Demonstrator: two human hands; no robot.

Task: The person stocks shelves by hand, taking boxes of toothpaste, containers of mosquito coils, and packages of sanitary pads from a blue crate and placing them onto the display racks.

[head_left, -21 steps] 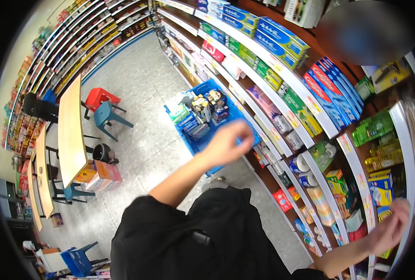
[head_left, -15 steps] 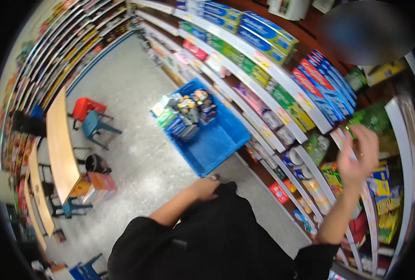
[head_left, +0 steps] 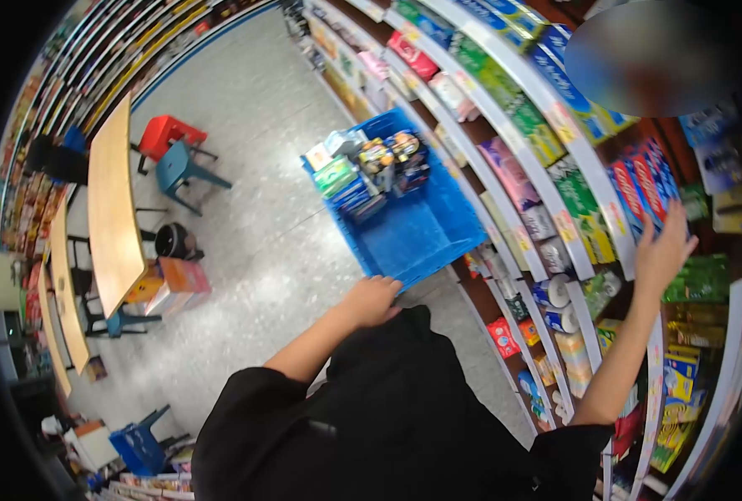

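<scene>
A blue plastic crate (head_left: 421, 242) stands in the aisle in front of me. It holds a group of small packages (head_left: 371, 171) at its far end, and its near floor is bare. My left hand (head_left: 372, 301) is closed on the crate's near rim. Over at the shelf on the right, my right hand (head_left: 667, 250) reaches up with fingers apart, its fingertips at the lower ends of the red and blue Colgate toothpaste boxes (head_left: 640, 190). Green packets (head_left: 698, 280) lie beside that hand.
Stocked shelves (head_left: 546, 167) run along the right, close to the crate. On the left are a long wooden table (head_left: 110, 200), a red stool (head_left: 169, 134), a teal stool (head_left: 185, 171) and a black bin (head_left: 174, 240). A cardboard box (head_left: 180, 284) sits near the table's end.
My right hand has moved from in front of the lower shelf to the toothpaste boxes. The view has shifted, so the crate appears farther right. My left hand stays by the crate's near rim.
</scene>
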